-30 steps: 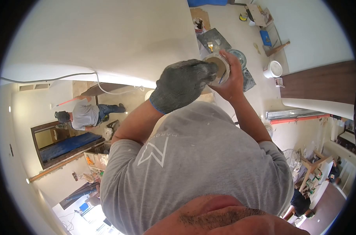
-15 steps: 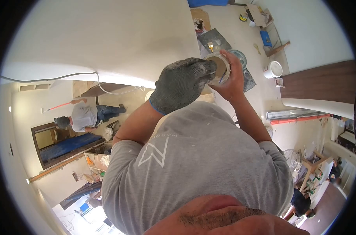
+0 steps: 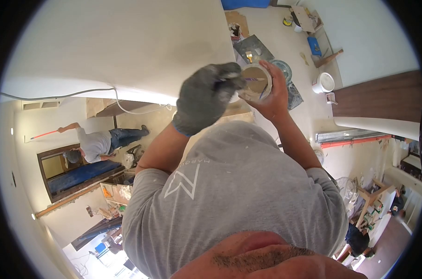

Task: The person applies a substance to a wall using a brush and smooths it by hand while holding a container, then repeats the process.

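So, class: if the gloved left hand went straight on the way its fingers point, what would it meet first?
The left hand would probably meet the round container in the right hand; depth is unclear.

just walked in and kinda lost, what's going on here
The wearer's bare right hand holds a round tub of grey-brown material. The gloved left hand is beside the tub's rim; whether it touches is unclear. A slim purplish thing shows against the material, too small to name. Off to the left, another person holds a red pole with an arm stretched out.
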`<state>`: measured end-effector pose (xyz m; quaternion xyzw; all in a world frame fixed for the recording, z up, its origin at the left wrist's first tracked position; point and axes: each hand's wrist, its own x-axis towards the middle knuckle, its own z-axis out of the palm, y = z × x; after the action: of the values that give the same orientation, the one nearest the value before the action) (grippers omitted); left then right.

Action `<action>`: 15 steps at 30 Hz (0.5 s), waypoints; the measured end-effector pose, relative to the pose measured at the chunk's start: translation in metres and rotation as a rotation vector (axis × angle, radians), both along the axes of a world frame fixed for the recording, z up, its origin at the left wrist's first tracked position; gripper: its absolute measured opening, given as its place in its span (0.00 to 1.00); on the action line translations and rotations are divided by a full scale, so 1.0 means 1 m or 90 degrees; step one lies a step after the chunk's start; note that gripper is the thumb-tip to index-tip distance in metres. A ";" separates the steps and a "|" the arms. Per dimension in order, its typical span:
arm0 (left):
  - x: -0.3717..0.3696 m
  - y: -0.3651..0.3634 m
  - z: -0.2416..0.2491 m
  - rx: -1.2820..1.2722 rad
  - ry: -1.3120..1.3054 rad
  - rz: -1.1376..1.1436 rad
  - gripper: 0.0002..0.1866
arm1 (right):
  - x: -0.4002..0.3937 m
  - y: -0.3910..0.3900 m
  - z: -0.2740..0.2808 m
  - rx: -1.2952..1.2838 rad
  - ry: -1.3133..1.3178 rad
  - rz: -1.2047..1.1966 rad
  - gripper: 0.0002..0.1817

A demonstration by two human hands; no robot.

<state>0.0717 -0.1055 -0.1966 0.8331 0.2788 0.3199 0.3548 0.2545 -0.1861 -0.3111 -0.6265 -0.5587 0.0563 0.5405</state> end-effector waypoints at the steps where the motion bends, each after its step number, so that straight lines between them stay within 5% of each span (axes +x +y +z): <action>1: -0.005 0.001 -0.006 -0.111 -0.113 0.019 0.10 | 0.000 0.000 0.000 -0.003 0.013 0.002 0.53; 5: -0.007 0.010 0.004 -0.334 -0.212 0.123 0.09 | 0.004 0.000 0.002 -0.015 0.027 0.002 0.53; 15: -0.016 0.004 -0.020 -0.292 -0.285 0.015 0.08 | -0.004 0.005 0.006 -0.051 -0.013 0.000 0.53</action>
<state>0.0553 -0.1014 -0.2169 0.6369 0.2682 0.4284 0.5821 0.2508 -0.1811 -0.3055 -0.6480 -0.5616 0.0722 0.5094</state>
